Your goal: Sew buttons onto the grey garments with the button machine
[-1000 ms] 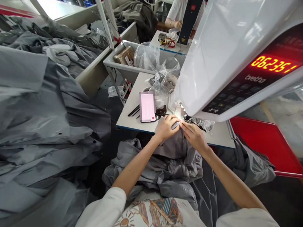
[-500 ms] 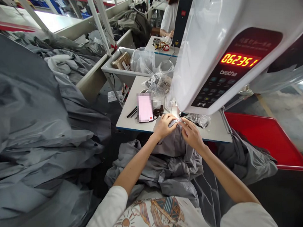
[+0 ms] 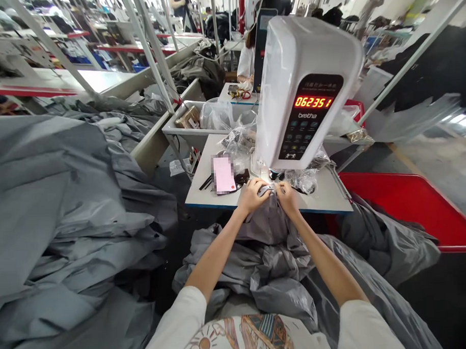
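Observation:
Grey fabric (image 3: 268, 219) runs from my lap up over the front edge of the small white table (image 3: 203, 193). My left hand (image 3: 252, 195) is closed on the fabric's upper edge, left of the machine's lit working point. Close by on the right, my right hand (image 3: 287, 197) pinches the same cloth, fingers curled in. Over both hands stands a white machine head (image 3: 305, 50) with a red number display (image 3: 313, 102). The cloth directly under the machine is small and partly covered by my fingers.
A pink phone-like object (image 3: 224, 174) lies on the table's left, beside dark sticks (image 3: 206, 182). Clear plastic bags (image 3: 239, 141) sit behind it. A grey bin (image 3: 174, 126) stands further back. Grey fabric heaps (image 3: 77, 200) fill the left; a red tray (image 3: 394, 199) is at right. A co-worker (image 3: 246, 62) sits beyond.
The head view has tilted up and pulled back, showing more of the room. My right hand's fingers, earlier stretched out on the cloth, are now curled in. My left hand stays about the same.

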`<state>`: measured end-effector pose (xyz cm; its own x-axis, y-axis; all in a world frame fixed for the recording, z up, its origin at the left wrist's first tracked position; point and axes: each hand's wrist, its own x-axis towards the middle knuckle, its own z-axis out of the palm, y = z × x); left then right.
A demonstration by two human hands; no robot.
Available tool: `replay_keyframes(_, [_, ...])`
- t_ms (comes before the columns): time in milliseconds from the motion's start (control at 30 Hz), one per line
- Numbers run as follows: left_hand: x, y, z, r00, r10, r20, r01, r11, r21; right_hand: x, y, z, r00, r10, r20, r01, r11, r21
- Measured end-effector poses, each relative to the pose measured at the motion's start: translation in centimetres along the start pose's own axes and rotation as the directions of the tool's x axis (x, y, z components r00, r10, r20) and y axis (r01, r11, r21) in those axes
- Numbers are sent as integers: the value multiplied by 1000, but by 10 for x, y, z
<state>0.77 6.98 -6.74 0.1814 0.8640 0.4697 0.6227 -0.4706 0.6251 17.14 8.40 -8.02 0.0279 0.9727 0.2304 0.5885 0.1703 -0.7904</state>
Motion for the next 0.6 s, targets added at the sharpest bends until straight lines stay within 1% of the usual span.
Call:
replay_keyframes(133, [0, -2, 2, 1000, 3, -8, -3, 1000, -4, 0, 1, -3, 1000, -31, 2, 31, 999, 21])
replay_keyframes(400, [1, -3, 4, 1000, 7, -19, -7, 1000, -10, -1, 4, 0, 1000, -6, 2, 6, 1000, -31])
replay_keyframes(600, [1, -3, 5, 1000, -6, -11, 6, 1000, -18, 0, 6, 2, 1000, -13, -13, 13, 999, -30])
